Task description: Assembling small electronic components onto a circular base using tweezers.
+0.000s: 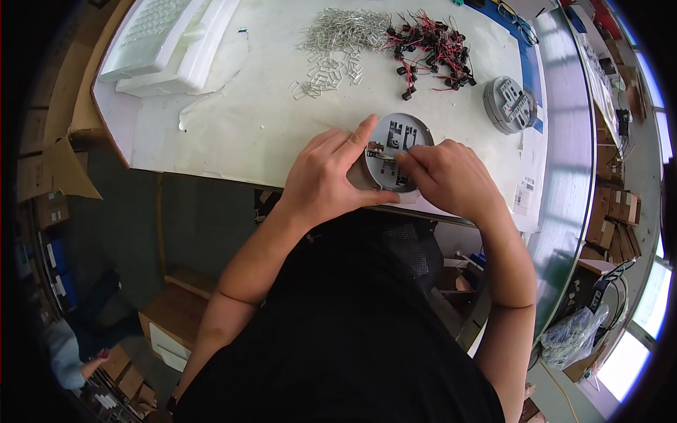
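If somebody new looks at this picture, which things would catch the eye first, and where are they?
Probably the round grey housing at the white table's near edge, gripped by the left hand, with the right hand's fingers over its open face. Beyond it lies a pile of silvery wire loops, and right beside that, a tangle of black parts with red wires.

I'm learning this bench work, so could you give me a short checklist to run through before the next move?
1. Left hand steadying the round grey housing: ok, thumb and fingers around its rim.
2. Right hand at the housing's interior: ok.
3. Right-hand grip on a small part: cannot tell, hidden.
4. Metal loops apart from wired black parts: not ok, piles meet.
5. Other round grey piece clear of both hands: ok.
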`<state>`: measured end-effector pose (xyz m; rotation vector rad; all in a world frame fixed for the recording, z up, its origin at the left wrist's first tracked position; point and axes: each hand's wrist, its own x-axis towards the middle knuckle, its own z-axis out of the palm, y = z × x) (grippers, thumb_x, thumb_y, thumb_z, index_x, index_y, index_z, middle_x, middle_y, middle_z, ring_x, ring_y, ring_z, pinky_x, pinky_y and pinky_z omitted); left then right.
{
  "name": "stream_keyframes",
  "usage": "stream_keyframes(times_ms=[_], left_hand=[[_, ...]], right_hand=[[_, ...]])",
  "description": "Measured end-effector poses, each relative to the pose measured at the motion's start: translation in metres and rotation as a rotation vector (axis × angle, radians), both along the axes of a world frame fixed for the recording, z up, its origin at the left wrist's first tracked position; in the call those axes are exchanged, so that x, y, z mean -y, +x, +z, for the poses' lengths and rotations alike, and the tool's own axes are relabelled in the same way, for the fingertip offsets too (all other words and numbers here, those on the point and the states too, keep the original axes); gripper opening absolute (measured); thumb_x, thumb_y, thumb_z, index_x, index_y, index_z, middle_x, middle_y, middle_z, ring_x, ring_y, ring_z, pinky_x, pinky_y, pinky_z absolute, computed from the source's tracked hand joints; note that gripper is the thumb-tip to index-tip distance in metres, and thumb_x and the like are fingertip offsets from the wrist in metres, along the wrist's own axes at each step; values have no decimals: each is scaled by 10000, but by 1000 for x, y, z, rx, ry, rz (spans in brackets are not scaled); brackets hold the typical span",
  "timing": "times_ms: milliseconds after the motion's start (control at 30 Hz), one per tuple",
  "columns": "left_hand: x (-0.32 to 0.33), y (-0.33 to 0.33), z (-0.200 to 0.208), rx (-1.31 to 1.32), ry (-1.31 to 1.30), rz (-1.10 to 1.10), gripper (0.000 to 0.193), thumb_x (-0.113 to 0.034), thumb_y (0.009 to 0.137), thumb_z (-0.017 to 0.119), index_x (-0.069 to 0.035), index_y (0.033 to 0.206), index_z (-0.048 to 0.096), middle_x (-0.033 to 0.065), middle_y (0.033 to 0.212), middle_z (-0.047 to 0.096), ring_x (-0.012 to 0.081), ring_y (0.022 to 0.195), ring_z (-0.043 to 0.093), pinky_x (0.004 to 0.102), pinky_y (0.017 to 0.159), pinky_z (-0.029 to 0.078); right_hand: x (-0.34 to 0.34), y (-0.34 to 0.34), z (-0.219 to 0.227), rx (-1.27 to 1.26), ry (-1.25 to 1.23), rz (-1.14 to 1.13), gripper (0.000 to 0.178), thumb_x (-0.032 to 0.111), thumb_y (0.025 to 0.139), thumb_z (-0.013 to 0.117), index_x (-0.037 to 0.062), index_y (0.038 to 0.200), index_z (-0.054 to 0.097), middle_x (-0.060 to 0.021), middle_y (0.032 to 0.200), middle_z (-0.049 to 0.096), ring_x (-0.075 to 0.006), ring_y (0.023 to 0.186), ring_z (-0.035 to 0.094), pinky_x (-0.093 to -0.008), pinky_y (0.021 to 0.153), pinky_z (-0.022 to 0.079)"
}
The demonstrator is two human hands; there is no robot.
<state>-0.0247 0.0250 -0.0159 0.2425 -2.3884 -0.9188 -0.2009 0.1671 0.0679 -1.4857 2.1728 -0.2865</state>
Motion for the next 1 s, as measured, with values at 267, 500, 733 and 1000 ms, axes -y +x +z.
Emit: stream_keyframes(times_ms=[267, 500, 733, 1000], left_hand=[[-1, -2, 1, 9, 8, -14, 1098, -562, 694, 933, 36, 1524, 535, 121, 904, 667, 301, 843, 669, 429, 824, 562], [-1, 1, 2, 9, 28, 16, 1081, -582, 710, 924, 31, 1516, 546, 127, 917, 675, 305, 857, 676, 424, 830, 568], [-2, 1, 4, 23, 44, 4, 1059, -596, 717, 917, 18, 1503, 563, 124, 907, 671, 307, 858, 679, 430, 833, 569], [2, 3, 8, 55, 89, 2, 977, -434, 730, 955, -26, 1524, 558, 129, 975, 693, 329, 895, 687, 432, 851, 571]], right_hand=[[10, 10, 9, -78, 27, 44, 411, 346, 1050, 615, 49, 802, 754, -203, 702, 690, -448, 685, 681, -529, 643, 549], [8, 26, 34, -260, 29, 42, 380, 300, 1051, 617, 54, 802, 765, -196, 687, 695, -411, 646, 711, -496, 588, 566], [10, 29, 28, -208, 53, -28, 387, 335, 1038, 647, 60, 777, 722, -214, 687, 677, -473, 669, 668, -555, 642, 535], [0, 19, 18, -265, 58, 46, 358, 331, 1042, 641, 58, 835, 746, -197, 684, 683, -426, 637, 691, -507, 600, 558]])
